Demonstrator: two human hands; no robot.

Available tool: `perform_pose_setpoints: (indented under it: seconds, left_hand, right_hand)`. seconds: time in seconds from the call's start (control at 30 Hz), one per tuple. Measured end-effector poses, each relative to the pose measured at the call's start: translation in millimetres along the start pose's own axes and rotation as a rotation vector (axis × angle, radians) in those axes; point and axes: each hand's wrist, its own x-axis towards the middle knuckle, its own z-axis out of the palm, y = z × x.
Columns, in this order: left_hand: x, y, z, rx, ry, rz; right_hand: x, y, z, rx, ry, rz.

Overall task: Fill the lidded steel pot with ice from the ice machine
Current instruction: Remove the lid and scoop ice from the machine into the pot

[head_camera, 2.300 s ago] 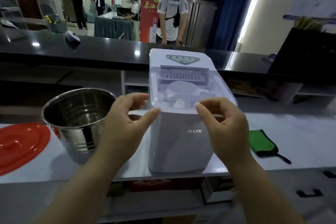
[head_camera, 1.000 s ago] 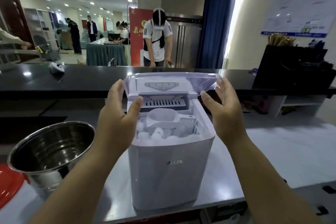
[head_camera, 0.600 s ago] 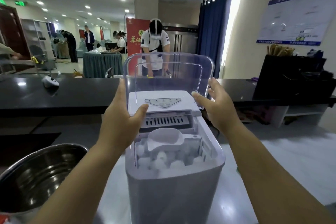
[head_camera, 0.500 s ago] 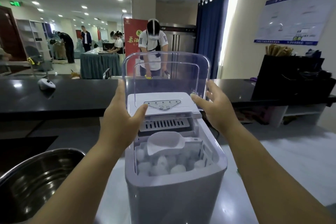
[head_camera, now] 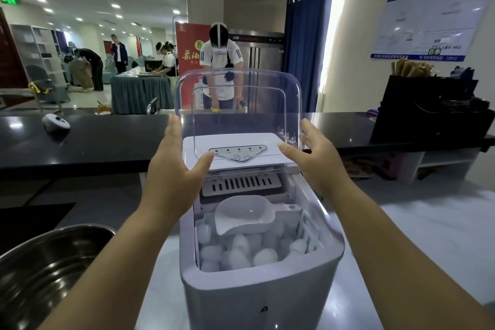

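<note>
Below both hands, the scoop lies on the ice, handle toward three o'clock; your right hand is nearer, both hands released beside the lid; left hand toward the pot.

Both hands raised, fingers seemingly straight.

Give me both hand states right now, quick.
Left hand: open, fingers straight beside the raised clear lid.
Right hand: open, fingers straight at the lid's other side.

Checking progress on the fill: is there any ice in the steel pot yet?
No, the steel pot shows only bare shiny metal; the ice sits in the machine.
</note>
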Motion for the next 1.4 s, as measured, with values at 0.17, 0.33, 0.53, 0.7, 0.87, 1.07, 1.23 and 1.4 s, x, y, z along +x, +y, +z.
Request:
perform_pose_setpoints:
  seconds: [0.17, 0.33, 0.53, 0.7, 0.87, 1.07, 1.23, 1.4]
  left_hand:
    - [-6, 4, -3, -0.046, 0.036, -0.005]
    - [-19, 2, 2, -0.029, 0.023, -0.115]
    - [-38, 3, 8, -0.103, 0.011, -0.254]
    - [-48, 5, 9, -0.062, 0.003, -0.301]
    - [-51, -3, 5, -0.044, -0.019, -0.355]
    - [-52, -12, 4, -0.019, -0.060, -0.380]
    - [-50, -13, 4, -0.019, -0.090, -0.360]
    - [-51, -11, 3, -0.060, -0.098, -0.352]
  right_hand:
    - [-2, 2, -8, 0.008, -0.025, -0.016]
    - [-6, 15, -19, -0.051, -0.044, -0.018]
    - [-23, 22, -29, -0.170, 0.030, -0.150]
    - [-35, 26, -24, -0.271, -0.185, -0.262]
    - [-39, 22, -15, -0.472, -0.412, -0.347]
    - [-33, 14, -4, -0.914, -0.629, -0.298]
    - [-28, 10, 4, -1.004, -0.665, -0.238]
    - [-27, 4, 8, -1.026, -0.671, -0.194]
